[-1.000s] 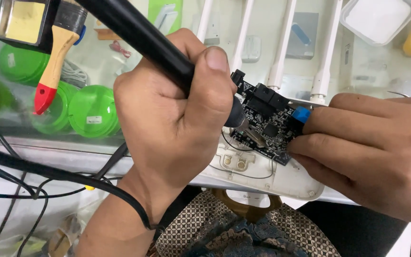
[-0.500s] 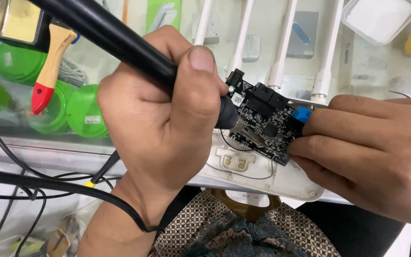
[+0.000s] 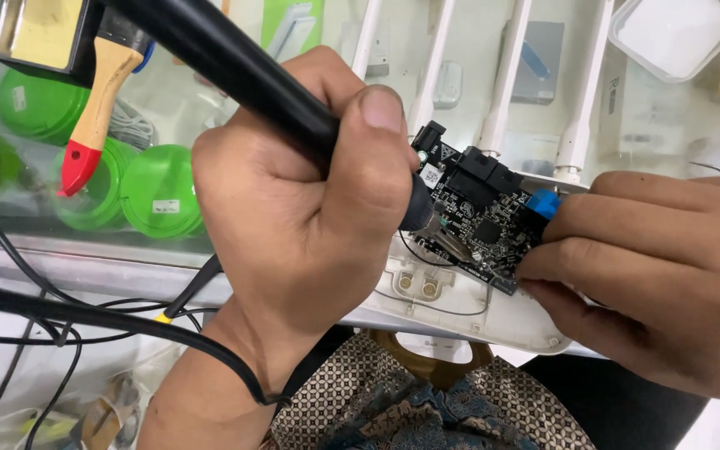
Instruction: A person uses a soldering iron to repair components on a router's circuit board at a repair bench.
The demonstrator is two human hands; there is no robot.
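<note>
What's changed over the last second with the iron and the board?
Little. The left hand keeps its fist on the black soldering iron, which has edged slightly left and down, its tip end still at the circuit board. The right hand still pinches the board's right edge over the white casing.

- One view only, the camera on my head, so nothing is shared with a second view.
- It looks steeply down and slightly forward, over my lap to the glass counter edge.
- Very close: my left hand and right hand fill most of the frame.
- Far side: the counter top; near side: my lap.
</note>
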